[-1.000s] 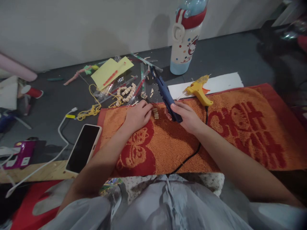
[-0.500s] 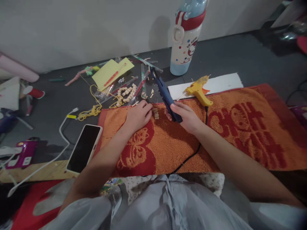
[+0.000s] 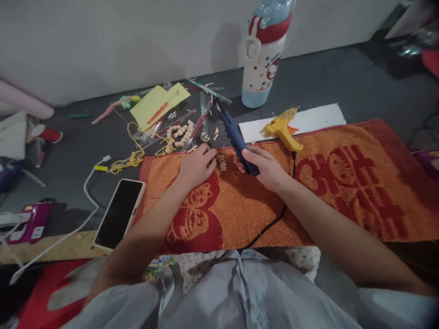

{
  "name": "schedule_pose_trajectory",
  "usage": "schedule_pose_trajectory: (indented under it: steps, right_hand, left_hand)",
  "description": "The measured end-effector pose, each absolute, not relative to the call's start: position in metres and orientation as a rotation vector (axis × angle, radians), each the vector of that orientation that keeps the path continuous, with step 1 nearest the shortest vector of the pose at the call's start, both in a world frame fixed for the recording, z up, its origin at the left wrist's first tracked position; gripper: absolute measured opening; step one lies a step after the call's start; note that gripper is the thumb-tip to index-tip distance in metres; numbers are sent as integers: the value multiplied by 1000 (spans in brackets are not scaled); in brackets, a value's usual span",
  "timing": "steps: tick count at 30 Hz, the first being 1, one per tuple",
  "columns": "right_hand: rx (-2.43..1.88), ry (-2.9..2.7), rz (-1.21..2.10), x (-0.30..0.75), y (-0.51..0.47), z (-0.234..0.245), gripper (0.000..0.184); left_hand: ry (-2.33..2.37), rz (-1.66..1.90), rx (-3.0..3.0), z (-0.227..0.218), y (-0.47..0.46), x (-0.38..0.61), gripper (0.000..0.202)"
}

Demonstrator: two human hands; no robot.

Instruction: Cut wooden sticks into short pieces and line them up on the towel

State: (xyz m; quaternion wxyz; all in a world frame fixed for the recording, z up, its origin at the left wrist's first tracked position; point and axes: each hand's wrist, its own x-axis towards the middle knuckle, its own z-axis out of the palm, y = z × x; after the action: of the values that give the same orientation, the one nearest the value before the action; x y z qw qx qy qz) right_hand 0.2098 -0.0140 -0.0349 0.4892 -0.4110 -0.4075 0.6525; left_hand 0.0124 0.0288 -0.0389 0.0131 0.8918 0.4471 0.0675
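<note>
My left hand (image 3: 199,165) rests on the orange towel (image 3: 250,201), fingers loosely bent and nothing visible in them. Just right of its fingertips lies a short row of small wooden pieces (image 3: 222,162). My right hand (image 3: 262,167) is closed around the lower end of a long dark-blue hand tool (image 3: 233,135); its narrow, looped dark tip points up and away over the table. A yellow glue gun (image 3: 284,130) lies to the right of that hand, on the towel's back edge and a white strip (image 3: 317,119).
A bottle (image 3: 262,64) stands behind the glue gun. Back left are a chain of wooden pieces (image 3: 180,136), yellow paper (image 3: 156,103), plastic-wrapped sticks and yellow string (image 3: 128,161). A phone (image 3: 120,214) lies beside my left forearm, near a white cable (image 3: 88,192). The glue gun's black cord (image 3: 265,230) crosses the towel.
The whole view has shifted very slightly. Both hands, the blue tool and the wooden pieces hold nearly the same places.
</note>
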Motion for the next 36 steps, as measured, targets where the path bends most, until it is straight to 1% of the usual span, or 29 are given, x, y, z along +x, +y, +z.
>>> schedule_pose_trajectory:
  steps: [12,15,18,24,27,29,32,36]
  right_hand:
    - [-998,-977,1596,210,-14,-37,37]
    - [-1001,-999,1589,210,-14,-39,36]
    - [-1000,-1014,1585,210,-15,-39,37]
    - [-1036,-1118,1525,213,-20,-36,36]
    - [-1092,-1232,1430,215,-23,-34,36]
    - [-1085,-1352,1396,215,-26,-34,35]
    - [-1039,-1474,1359,215,-29,-36,46]
    - [-1062,-1669,1277,214,-32,-36,58]
  left_hand:
    - [1404,211,2780,-41,30,11,20]
    - [1388,252,2761,-42,30,10,19]
    - [1401,365,2666,-41,30,9,18]
    - [1478,829,2305,-32,33,4,12]
    - [1474,1053,1998,-25,35,-1,12]
    - [1431,1141,1763,-20,35,-4,13]
    - [1347,1177,1447,-11,33,-8,15]
    - [1240,1214,1181,0,27,-8,19]
